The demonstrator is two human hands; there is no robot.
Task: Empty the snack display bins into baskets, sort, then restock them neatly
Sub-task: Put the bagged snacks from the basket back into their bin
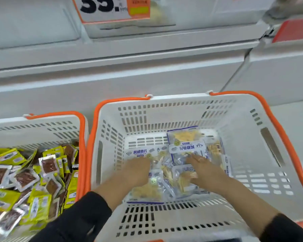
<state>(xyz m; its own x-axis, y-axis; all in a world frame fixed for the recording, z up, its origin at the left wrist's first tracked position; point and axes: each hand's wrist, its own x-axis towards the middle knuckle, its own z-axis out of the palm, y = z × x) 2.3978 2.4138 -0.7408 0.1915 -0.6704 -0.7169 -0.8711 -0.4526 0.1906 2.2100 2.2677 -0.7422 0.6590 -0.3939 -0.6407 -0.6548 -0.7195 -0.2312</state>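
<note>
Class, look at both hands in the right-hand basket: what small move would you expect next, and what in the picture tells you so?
Probably the left hand and right hand close on the blue-and-white fish-slice packets and gather them into one stack. Both hands lie flat on the loose, overlapping packets on the floor of the right basket, gripping none yet. The left basket holds only yellow packets, so sorting looks done.

White shelf unit [129, 55] spans 9 to 3 o'clock; orange-edged price sign [110, 9] at 12; red panel [294, 30] at 2; pale floor [294, 130] at 3.
</note>
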